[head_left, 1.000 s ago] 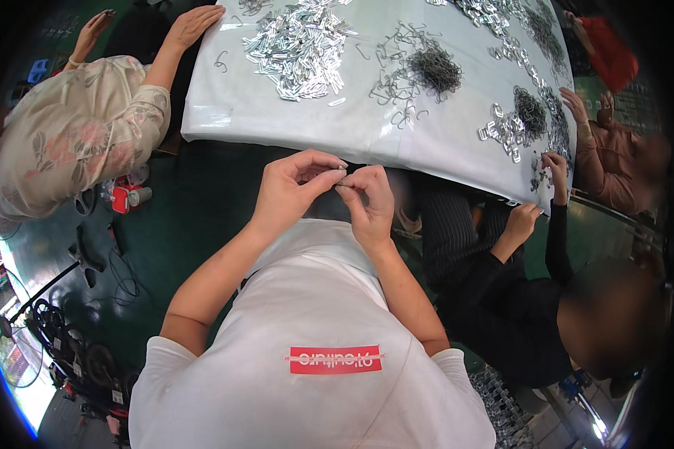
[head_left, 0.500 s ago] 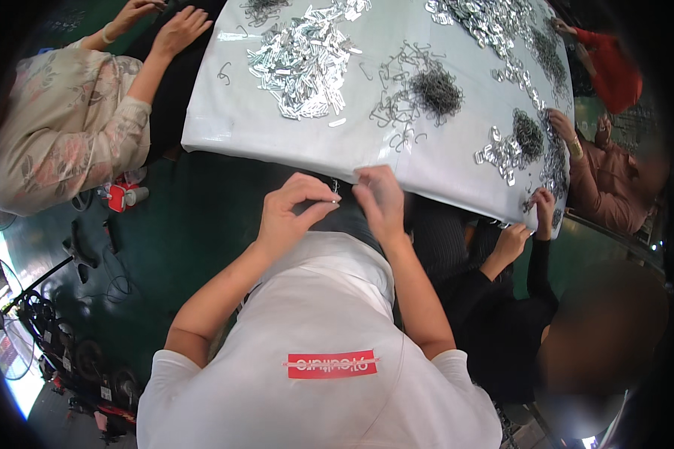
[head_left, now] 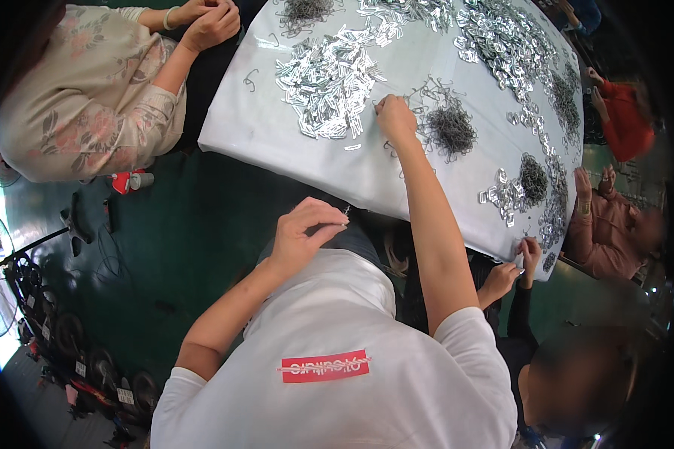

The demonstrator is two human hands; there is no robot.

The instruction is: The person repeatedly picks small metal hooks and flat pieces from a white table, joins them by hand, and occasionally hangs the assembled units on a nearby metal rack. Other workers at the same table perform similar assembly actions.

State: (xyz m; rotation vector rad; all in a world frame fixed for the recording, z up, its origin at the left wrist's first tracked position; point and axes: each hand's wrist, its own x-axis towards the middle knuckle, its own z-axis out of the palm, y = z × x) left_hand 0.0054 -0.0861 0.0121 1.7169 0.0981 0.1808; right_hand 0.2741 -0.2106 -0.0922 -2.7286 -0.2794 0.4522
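Over my lap, my left hand (head_left: 305, 230) is closed in a pinch. A small shiny metal piece (head_left: 346, 212) shows at its fingertips; its exact kind is too small to tell. My right hand (head_left: 395, 120) reaches out over the white-covered table (head_left: 277, 168), its fingers curled together down at the cloth. It lies between a heap of flat silver metal strips (head_left: 329, 93) and a pile of thin dark wire hooks (head_left: 451, 129). Whatever is between the right fingertips is hidden. One loose silver strip (head_left: 353, 147) lies near the table's front edge.
More wire hooks (head_left: 307, 9) and silver buckle-like pieces (head_left: 502, 37) cover the far and right parts of the table. A person in a floral top (head_left: 90, 97) sits at left. At right, co-workers' hands (head_left: 513, 269) handle small parts. A stand base (head_left: 75, 224) is on the green floor.
My right hand has left its place beside the left hand and gone forward onto the table near the wire hooks. The left hand keeps its pinch over my lap. The view has shifted slightly.
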